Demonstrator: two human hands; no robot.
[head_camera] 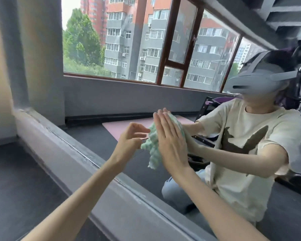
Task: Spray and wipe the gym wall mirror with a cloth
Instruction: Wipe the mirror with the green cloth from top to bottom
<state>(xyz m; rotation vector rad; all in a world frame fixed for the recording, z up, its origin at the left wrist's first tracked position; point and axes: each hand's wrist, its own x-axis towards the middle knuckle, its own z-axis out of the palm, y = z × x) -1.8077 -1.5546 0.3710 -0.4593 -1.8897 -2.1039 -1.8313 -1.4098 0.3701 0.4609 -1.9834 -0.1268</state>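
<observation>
Right hand (pixel 170 138) presses cloth (pixel 153 150) flat on mirror (pixel 94 98); left hand (pixel 133 137) loosely curled beside its edge.

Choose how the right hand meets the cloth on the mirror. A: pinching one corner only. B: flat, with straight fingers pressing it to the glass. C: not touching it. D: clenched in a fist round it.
B: the right hand lies flat with straight fingers, pressing the cloth against the mirror.
</observation>
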